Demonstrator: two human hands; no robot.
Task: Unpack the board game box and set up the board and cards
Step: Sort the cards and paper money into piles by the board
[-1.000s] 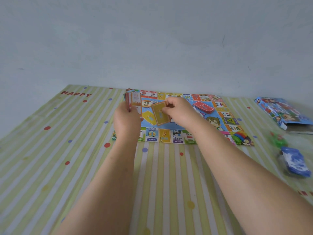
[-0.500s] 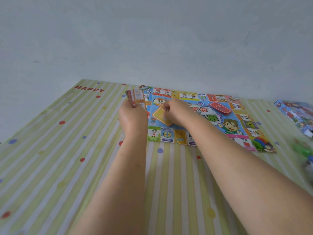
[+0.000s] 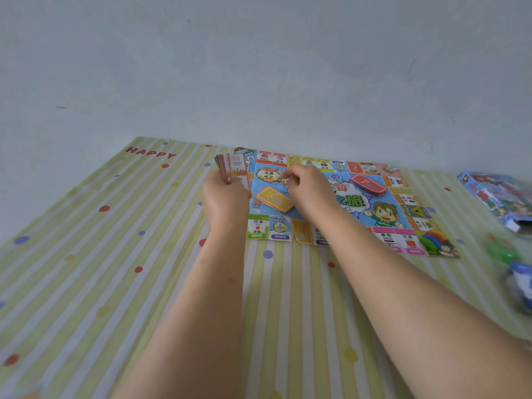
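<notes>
The colourful game board [image 3: 383,220] lies flat on the striped mat, up against the wall. My left hand [image 3: 224,200] grips a fanned stack of cards [image 3: 233,169] upright at the board's left edge. An orange card pile [image 3: 275,200] lies on the board's left half. My right hand [image 3: 308,187] hovers just right of that pile, fingers loosely curled and holding nothing. A red card pile [image 3: 368,184] rests on the board's right half.
The striped, dotted mat [image 3: 86,254] covers the floor up to a pale wall. The blue game box [image 3: 501,197] lies at the right edge. Green pieces [image 3: 503,250] and a blue packet [image 3: 521,280] sit blurred near the right border.
My right hand has laid the orange card down on the board pile and let go of it. The view has shifted left and up. The left hand still holds the stack.
</notes>
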